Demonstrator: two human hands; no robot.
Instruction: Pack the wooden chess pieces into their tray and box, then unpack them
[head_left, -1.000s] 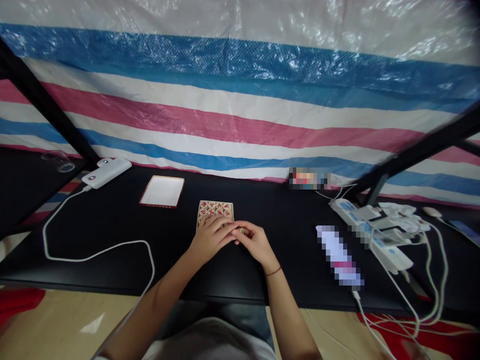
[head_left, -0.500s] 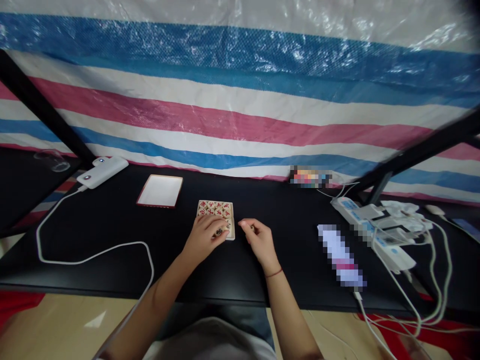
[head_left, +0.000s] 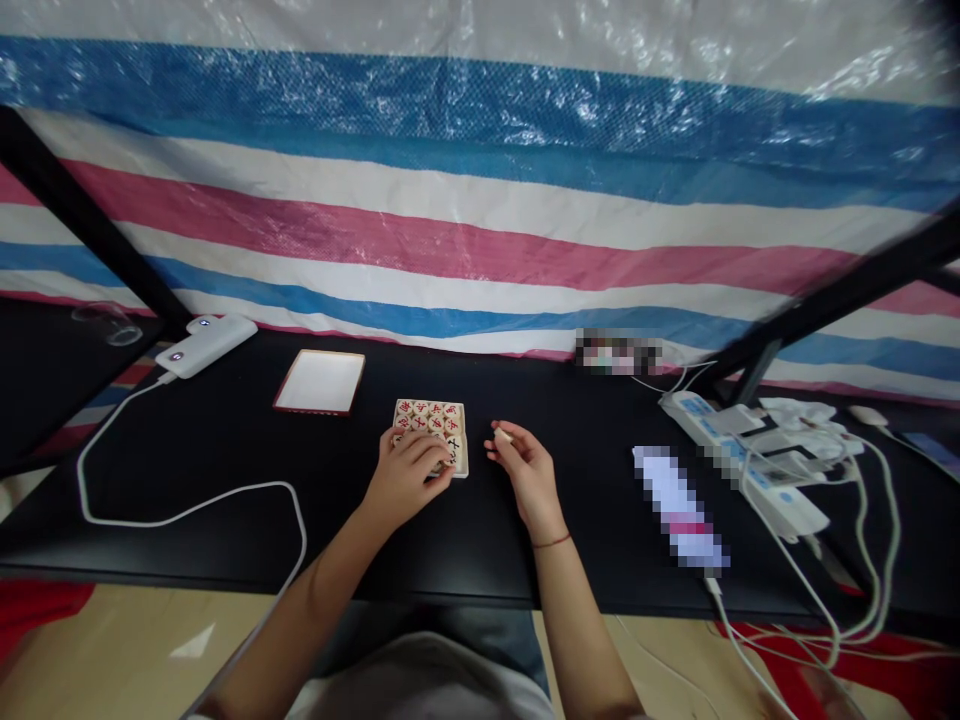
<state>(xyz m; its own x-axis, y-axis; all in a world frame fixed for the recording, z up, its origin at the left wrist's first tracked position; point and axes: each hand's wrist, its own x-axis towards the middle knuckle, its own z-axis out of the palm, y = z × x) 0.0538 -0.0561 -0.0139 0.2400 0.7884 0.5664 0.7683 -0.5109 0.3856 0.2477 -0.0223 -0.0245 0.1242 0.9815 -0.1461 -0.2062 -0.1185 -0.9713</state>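
Note:
In the head view, a shallow box (head_left: 464, 462) of round Chinese chess pieces lies in the middle of the black table. Red characters mark the far rows of pieces (head_left: 436, 422); black ones show on the near right side. My left hand (head_left: 409, 475) covers the near left of the box, its fingers curled and closed on a chess piece at the thumb, mostly hidden. Just right of the box, my right hand (head_left: 529, 470) pinches a pale chess piece (head_left: 503, 436) between thumb and fingers, above the table.
An open box lid (head_left: 321, 382), white inside, lies behind and left of the box. A white charger (head_left: 210, 345) with a cable stands at the far left. On the right are a blurred phone (head_left: 679, 510) and a power strip (head_left: 780, 500) with plugs and cables.
My right hand has moved slightly right, away from the box, and turned so its piece shows. My left hand has shifted a little; a black-marked piece at the box's right side is now uncovered.

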